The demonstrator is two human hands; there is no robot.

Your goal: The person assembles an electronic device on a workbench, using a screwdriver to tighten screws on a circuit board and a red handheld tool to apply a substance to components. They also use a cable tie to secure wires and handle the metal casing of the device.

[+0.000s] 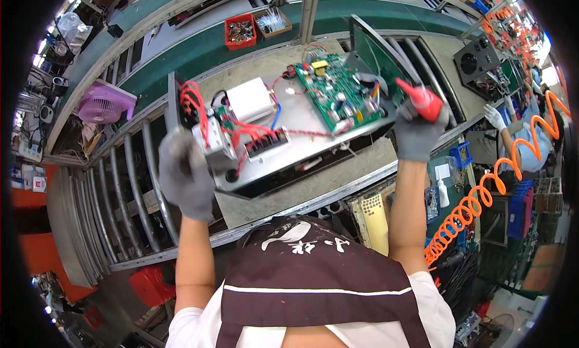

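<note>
Red squeeze bottle point(427, 105) clasped in R hand point(418, 136), nozzle point(404, 85) up-left; I see green PCB point(339, 93) just left, R hand nearer; chassis point(295, 114) long axis runs L–R; L hand point(184, 172) blurred beside its left end, can't tell if pinching.

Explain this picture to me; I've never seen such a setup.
No robot here: a person is working, seen through a wide fisheye camera worn on the head, looking down, so straight edges bend. Both hands wear grey gloves. The right hand holds a red bottle with a nozzle. The left hand is at the left end of an open metal chassis; it is blurred, so I cannot tell whether it grips anything. In the chassis are a green circuit board and a white box-shaped part. The chassis sits on a flat board, with metal rollers alongside.
</note>
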